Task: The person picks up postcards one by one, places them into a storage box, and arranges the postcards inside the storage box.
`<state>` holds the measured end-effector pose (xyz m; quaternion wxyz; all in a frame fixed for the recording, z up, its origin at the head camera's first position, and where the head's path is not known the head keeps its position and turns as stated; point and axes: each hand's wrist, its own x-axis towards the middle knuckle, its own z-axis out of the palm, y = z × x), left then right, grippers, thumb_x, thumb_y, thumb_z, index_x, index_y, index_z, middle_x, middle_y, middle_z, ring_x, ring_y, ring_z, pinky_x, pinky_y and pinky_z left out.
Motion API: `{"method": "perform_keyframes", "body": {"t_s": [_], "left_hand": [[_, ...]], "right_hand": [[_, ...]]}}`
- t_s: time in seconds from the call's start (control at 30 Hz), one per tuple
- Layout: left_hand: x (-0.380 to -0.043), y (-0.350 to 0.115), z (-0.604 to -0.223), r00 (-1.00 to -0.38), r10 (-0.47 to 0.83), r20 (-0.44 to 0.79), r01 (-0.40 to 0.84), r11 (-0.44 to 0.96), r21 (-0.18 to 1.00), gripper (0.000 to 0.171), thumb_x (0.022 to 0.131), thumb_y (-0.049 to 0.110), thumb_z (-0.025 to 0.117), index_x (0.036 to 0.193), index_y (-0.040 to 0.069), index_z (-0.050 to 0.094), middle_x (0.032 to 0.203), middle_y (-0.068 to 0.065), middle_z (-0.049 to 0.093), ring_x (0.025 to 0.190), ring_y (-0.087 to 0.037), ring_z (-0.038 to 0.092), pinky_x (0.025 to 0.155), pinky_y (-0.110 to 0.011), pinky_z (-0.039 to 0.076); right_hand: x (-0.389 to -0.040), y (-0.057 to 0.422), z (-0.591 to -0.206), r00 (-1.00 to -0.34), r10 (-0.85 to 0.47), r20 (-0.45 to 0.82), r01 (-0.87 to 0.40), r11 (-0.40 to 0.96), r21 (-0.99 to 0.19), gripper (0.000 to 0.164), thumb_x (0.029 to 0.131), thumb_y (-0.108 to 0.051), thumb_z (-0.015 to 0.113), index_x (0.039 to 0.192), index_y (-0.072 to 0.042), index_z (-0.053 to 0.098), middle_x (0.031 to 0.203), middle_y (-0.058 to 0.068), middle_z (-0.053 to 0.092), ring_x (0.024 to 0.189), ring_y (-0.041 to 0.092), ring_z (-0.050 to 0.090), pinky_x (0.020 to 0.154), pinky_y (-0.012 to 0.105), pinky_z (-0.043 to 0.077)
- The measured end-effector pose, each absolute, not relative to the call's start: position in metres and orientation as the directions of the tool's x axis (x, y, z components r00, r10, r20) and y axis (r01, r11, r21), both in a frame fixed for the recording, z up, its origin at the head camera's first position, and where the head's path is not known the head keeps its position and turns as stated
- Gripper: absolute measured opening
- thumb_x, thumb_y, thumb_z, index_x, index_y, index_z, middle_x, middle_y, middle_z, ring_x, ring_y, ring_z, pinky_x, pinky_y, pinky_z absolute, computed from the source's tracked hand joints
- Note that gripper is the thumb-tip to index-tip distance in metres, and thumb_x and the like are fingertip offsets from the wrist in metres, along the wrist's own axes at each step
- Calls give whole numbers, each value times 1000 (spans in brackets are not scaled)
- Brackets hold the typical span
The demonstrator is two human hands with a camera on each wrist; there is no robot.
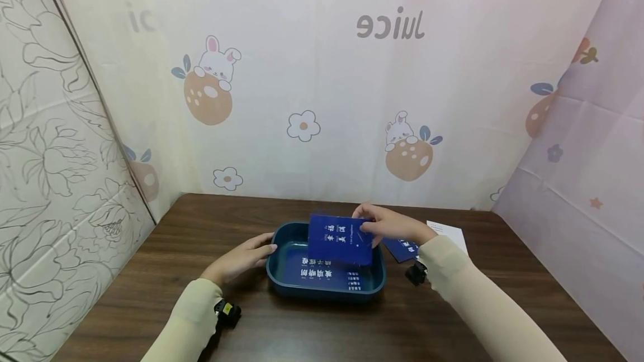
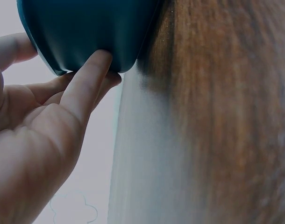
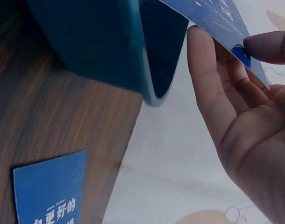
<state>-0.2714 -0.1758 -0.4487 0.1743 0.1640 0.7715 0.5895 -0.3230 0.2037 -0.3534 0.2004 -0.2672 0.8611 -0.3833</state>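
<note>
A dark teal plastic basin [image 1: 282,289] stands on the table. My left hand [image 1: 246,258] grips its left end, with thumb and fingers against the wall, as the left wrist view [image 2: 63,102] also shows. Above the basin's right part, my right hand [image 1: 389,225] pinches a blue card with white Chinese lettering [image 1: 327,242] between thumb and fingers, the card tilted. In the right wrist view the thumb presses the face of this card [image 3: 212,21] near its edge. Another blue card with white lettering [image 1: 314,277] lies in the basin, partly hidden by the held one.
Right of the basin, a blue card [image 1: 397,248] lies on the brown wooden table [image 1: 302,331], partly covered by my right arm. Beside it is a white printed card [image 1: 455,234]. A patterned curtain [image 1: 302,82] hangs behind the table.
</note>
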Motion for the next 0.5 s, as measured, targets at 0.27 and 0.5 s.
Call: {"method": "perform_keyframes", "body": {"t_s": [0.27, 0.5], "left_hand": [[-271, -176, -449, -877, 476, -65, 57, 238, 969, 62, 106, 37, 52, 154, 4, 34, 153, -20, 40, 135, -36, 46, 108, -51, 41], [-271, -176, -448, -878, 473, -69, 54, 241, 969, 62, 105, 37, 53, 154, 5, 34, 153, -19, 40, 136, -35, 45, 108, -50, 42]], "right_hand": [[-327, 186, -353, -739, -642, -204, -296, 581, -758, 19, 103, -13, 50, 122, -8, 51, 118, 12, 62, 97, 27, 65, 73, 41, 61], [-330, 178, -357, -723, -635, -273, -254, 611, -749, 19, 103, -11, 50, 122, -10, 50, 122, 11, 60, 100, 27, 65, 75, 40, 61]]}}
